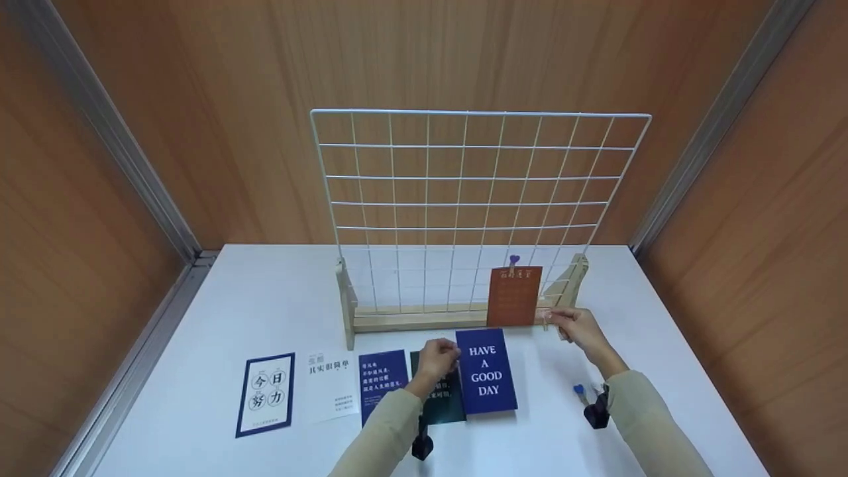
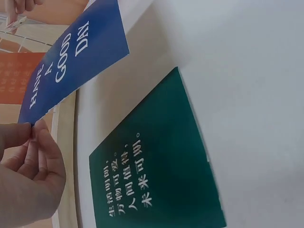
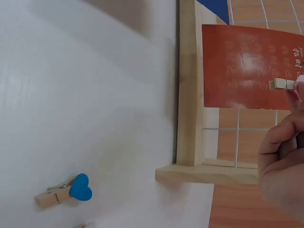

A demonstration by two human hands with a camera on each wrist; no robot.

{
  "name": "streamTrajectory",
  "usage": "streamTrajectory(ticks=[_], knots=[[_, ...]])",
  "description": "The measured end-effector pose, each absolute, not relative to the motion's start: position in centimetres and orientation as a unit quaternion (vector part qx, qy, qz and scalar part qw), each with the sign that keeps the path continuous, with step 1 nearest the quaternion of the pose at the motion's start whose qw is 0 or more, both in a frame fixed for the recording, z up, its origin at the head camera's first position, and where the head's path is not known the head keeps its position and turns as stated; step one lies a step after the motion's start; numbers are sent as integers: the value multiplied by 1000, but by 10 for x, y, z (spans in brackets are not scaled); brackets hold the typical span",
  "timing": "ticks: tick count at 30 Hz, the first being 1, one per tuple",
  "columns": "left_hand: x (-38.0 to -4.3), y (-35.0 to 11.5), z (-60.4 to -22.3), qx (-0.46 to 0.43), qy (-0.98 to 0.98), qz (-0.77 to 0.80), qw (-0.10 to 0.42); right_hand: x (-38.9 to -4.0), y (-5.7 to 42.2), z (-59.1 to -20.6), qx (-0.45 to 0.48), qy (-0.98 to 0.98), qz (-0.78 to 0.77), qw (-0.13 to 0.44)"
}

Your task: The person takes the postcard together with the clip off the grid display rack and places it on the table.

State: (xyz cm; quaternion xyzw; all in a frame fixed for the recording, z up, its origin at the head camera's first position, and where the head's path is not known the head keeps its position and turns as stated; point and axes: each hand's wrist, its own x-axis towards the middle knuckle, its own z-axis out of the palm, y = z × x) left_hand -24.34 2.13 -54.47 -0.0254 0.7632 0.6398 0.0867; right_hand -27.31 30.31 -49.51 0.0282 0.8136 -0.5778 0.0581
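Note:
My left hand (image 1: 436, 361) pinches a blue card (image 1: 489, 374) lettered "HAVE A GOOD DAY" near its upper left corner. The left wrist view shows thumb and fingertips at that corner, and the card tilted above the table. A small wooden clothespin (image 3: 284, 84) is pinched in my right hand (image 1: 580, 329), by the lower right of the grid rack. Just left of that hand, an orange-red card (image 1: 515, 298) hangs on the white wire grid (image 1: 464, 177) from a purple-heart clothespin (image 1: 514, 260). Beneath the left hand lies a dark green card (image 2: 161, 161) with white characters.
Left of the green card, a navy card (image 1: 382, 374), a white card (image 1: 332, 384) and a blue-bordered card (image 1: 265, 395) lie in a row. A blue-heart clothespin (image 3: 80, 187) rests on the table at right. The grid's wooden base (image 1: 417, 321) stands behind the cards.

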Motion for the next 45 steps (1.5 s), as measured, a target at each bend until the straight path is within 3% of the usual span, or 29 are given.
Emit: streamTrajectory(ticks=[17,34,45], knots=[[-236,32,-561,-52,786,609,91,-261,347,-525,61,828,-547,110],[-233,36,-567,-74,826,554,79,-251,363,-548,192,820,-518,150],[-232,35,-567,-78,836,536,81,-244,364,-564,181,836,-500,134]])
